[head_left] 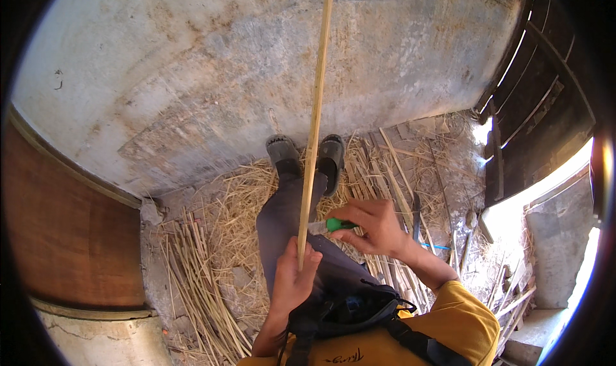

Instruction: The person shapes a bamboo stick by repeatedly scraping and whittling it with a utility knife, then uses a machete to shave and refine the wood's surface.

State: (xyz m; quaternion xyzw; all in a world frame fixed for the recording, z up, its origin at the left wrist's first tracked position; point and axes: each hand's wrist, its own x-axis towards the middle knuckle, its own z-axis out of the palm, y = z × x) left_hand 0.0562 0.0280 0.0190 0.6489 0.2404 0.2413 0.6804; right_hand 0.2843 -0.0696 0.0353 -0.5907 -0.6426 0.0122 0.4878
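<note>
A long, pale, narrow strip of bamboo or wood [314, 122] rises from my lap past the top of the view. My left hand [296, 273] is closed around its lower end, thumb along the strip. My right hand [375, 228] grips a small knife with a green and black handle [335, 224]. Its short metal blade [317, 227] points left and meets the strip's edge just above my left hand; whether it cuts in is too small to tell. My trousered legs stretch out below, with dark clogs [282, 149] near the wall.
Curly shavings [240, 202] cover the floor around my legs. Thin strips [202, 282] lie in a bundle at left, and more strips [388, 186] at right beside a dark, blade-like object [416, 217]. A stained wall [256, 64] stands ahead. A black bag [353, 308] rests at my waist.
</note>
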